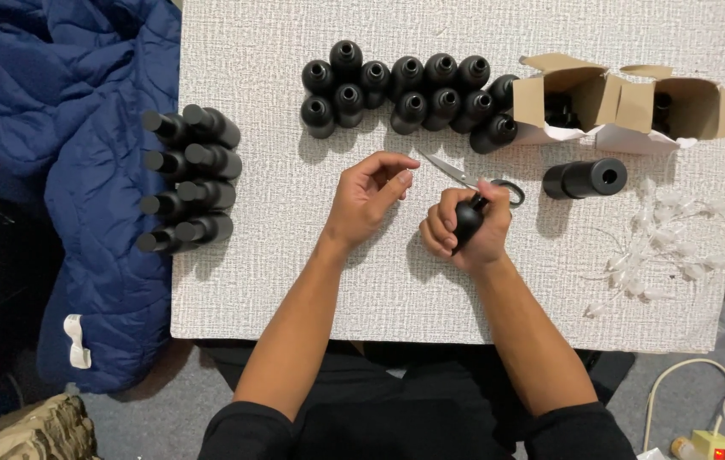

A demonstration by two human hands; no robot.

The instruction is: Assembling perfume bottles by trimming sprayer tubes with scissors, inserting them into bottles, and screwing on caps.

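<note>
Right hand (467,228): fingers closed around black bottle (467,220), table (252,51) centre. Left hand (368,198): fingers curled, empty, just beside. Two open cardboard boxes (562,94), far right, holding dark bottles. Upright bottles (405,89) far; capped bottles (192,179) lying left. Scissors (464,177) touching the right hand.
</note>
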